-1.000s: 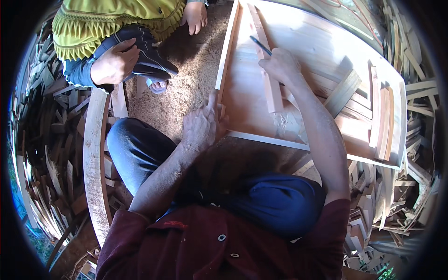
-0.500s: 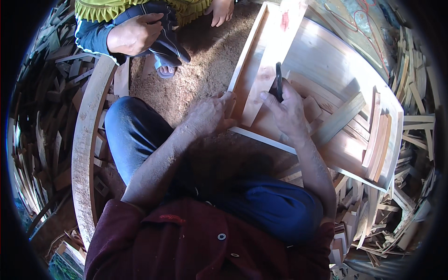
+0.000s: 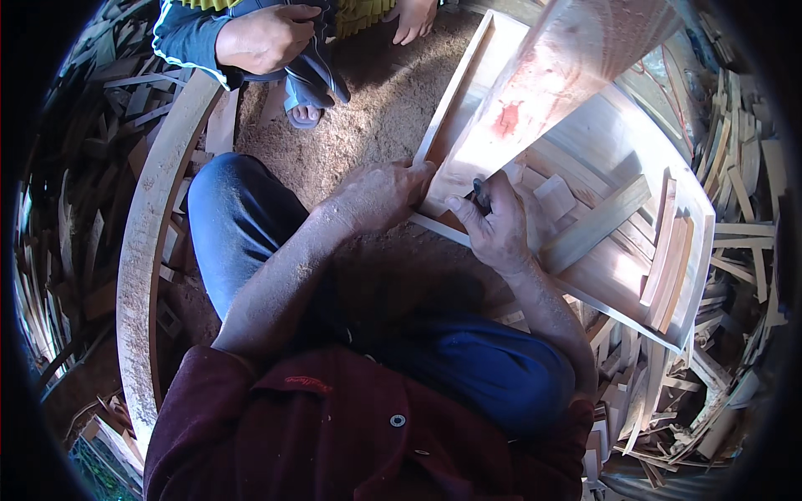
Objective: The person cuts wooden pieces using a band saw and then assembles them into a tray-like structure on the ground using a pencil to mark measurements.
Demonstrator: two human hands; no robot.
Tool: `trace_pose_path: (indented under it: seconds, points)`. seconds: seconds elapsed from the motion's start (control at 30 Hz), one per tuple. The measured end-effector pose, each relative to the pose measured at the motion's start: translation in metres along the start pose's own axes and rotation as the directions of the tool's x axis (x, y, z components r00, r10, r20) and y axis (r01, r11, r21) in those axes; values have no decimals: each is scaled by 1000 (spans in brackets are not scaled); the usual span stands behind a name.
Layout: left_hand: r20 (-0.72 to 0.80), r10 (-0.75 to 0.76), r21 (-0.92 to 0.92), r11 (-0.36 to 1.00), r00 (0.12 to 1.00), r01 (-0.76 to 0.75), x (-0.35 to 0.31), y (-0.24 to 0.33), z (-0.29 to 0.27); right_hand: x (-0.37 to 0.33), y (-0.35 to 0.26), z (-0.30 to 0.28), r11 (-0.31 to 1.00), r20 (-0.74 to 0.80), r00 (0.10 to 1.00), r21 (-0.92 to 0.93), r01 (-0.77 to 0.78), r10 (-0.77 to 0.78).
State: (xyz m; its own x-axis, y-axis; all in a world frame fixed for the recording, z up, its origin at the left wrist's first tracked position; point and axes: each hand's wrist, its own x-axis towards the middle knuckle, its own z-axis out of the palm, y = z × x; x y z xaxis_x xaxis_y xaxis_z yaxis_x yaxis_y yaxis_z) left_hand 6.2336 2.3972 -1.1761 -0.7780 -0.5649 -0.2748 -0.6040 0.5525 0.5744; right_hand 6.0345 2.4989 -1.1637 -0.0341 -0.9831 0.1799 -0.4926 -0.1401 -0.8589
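My left hand (image 3: 384, 196) is closed at the near left corner of a shallow wooden tray-like frame (image 3: 455, 92), its fingertips curled over the rim. Between the thumb and fingers of my right hand (image 3: 499, 224) is a small black tool (image 3: 481, 194), mostly hidden, so its kind does not show. That hand is beside the low end of a broad wooden plank (image 3: 543, 79) with a red stain. The plank slants up over the frame toward the far right, and its near end is close to my left fingers.
Inside the frame lie loose wood strips (image 3: 597, 221) and curved slats (image 3: 668, 259). A long curved beam (image 3: 142, 250) stands on my left. Scrap wood (image 3: 735, 334) is heaped on both sides. Across the sawdust floor (image 3: 376, 108) sits another person, whose hand (image 3: 267, 40) rests near their knee.
The plank has tilted up and now looks larger and closer over the frame. My right hand and the black tool have moved down and slightly left. My left hand stays at the corner.
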Motion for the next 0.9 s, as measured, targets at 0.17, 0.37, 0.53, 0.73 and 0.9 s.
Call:
trace_pose_path:
  seconds: [0.17,0.37,0.53,0.73,0.9]
  points:
    - [33,-8,-104,994,999,12,6,9,-5,3,8,-14,998,-155,988,64,12,-2]
    - [-145,-102,-158,984,984,79,6,17,2,7,6,-31,996,-238,971,83,-14,34]
    - [-120,-208,-179,966,971,185,7,21,15,9,12,-36,995,-278,961,95,23,5]
    - [-173,-13,170,985,985,42,11,14,29,8,8,-37,996,-239,970,89,-32,53]
    - [-179,186,338,934,966,-117,17,9,26,8,-1,-42,992,-209,972,86,-89,106]
